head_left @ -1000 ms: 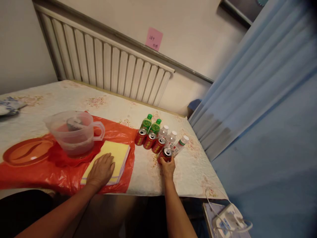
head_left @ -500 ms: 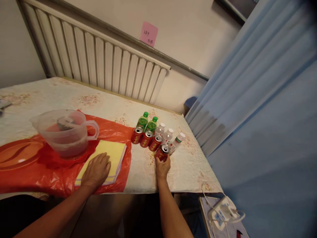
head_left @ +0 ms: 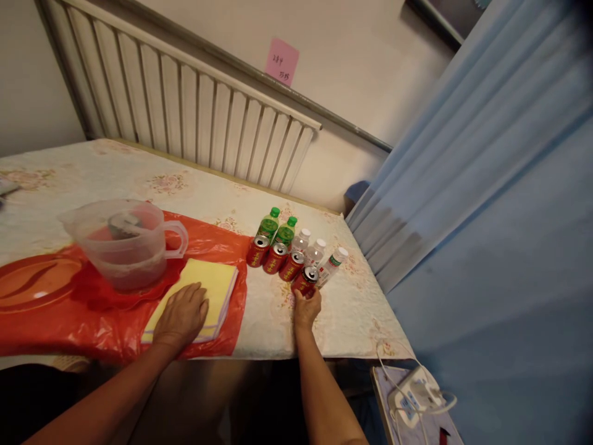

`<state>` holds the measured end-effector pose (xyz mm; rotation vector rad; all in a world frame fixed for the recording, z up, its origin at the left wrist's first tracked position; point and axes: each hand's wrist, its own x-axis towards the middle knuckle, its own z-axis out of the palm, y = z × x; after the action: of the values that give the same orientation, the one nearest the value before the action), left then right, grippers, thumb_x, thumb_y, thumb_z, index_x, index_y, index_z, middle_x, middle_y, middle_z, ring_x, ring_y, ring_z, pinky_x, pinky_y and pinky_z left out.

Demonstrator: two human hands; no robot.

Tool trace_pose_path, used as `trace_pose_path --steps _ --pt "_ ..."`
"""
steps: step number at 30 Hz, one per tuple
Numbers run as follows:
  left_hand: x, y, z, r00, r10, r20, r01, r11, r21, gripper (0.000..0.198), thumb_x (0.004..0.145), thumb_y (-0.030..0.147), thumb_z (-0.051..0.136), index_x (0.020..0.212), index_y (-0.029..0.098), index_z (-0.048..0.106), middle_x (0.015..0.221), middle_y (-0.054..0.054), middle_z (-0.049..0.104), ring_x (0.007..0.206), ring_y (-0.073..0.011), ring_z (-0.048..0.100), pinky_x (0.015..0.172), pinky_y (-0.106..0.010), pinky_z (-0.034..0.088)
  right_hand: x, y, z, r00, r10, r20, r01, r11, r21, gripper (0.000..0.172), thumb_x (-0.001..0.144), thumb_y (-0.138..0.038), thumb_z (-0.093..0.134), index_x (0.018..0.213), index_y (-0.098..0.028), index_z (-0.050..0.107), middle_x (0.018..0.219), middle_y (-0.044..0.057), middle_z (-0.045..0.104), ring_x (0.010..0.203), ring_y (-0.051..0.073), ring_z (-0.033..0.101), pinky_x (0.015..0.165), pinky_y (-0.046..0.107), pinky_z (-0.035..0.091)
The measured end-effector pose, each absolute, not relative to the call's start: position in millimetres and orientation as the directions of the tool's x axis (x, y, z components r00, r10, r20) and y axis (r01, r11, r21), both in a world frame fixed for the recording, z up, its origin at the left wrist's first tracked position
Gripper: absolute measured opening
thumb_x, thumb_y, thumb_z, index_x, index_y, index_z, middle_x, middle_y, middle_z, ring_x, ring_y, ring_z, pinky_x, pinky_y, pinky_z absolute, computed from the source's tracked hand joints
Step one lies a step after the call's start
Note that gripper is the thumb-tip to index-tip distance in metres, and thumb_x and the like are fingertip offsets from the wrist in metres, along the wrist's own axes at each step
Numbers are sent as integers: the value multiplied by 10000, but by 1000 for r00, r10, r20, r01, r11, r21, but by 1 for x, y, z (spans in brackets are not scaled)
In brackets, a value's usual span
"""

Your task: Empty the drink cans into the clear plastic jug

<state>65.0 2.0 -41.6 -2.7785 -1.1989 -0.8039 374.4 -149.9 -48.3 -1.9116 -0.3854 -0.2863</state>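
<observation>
The person's right hand (head_left: 307, 311) is curled around the lower near side of a red metal drink can (head_left: 304, 281) with a dark rim, which stands roughly upright at the near right end of a slanting row. Three other red metal cans (head_left: 275, 260) continue that row toward the far left on the counter (head_left: 359, 300), spread with a pale floral cover. Just behind them stand two green-capped plastic bottles (head_left: 285, 232) on the left and three clear, white-capped bottles (head_left: 315, 253) on the right. The fingers hide the can's base, so whether it rests fully on the cover cannot be told. A light, low grip seems best here: the can is better kept level, guided by its lower wall, and eased sideways rather than pushed far, since a nudge could tip the bottles behind. The left hand (head_left: 183, 314) lies flat and open, gripping nothing, on a folded yellow cloth (head_left: 220, 281) over a red plastic sheet (head_left: 234, 324); resting it there probably steadies the body while the right hand makes small adjustments.
</observation>
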Motion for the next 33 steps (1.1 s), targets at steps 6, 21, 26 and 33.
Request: trace_pose_path --steps 6,21,26,33 --pt "65 4 -45 571 655 496 673 -719 174 397 948 308 404 1139 96 680 1297 -196 655 1222 -348 571 1049 -496 439 381 -143 -54 931 98 351 362 -350 -864 500 664 -334 790 1093 -118 649 1016 144 723 900 261 679 845 339 521" --pt "64 5 -48 567 667 484 690 -705 163 376 943 315 409 1134 128 675 1310 -168 655 1234 -323 572 1061 -471 432 387 -142 -58 908 110 405 416 -370 -831 462 701 -391 764 1064 -120 672 998 149 721 910 290 670 840 372 509" --pt "65 5 -48 563 672 481 694 -700 165 377 944 313 404 1141 132 670 1314 -166 652 1236 -323 567 1058 -474 431 388 -143 -58 902 122 414 428 -369 -825 491 703 -396 757 1086 -101 674 998 162 715 920 303 665 852 389 503" --pt "64 5 -48 572 660 487 681 -713 168 372 943 303 416 1140 121 673 1303 -188 649 1228 -334 570 1048 -484 436 389 -142 -61 908 115 404 416 -376 -828 511 697 -379 745 1125 -116 651 1014 156 708 893 283 653 828 369 502"
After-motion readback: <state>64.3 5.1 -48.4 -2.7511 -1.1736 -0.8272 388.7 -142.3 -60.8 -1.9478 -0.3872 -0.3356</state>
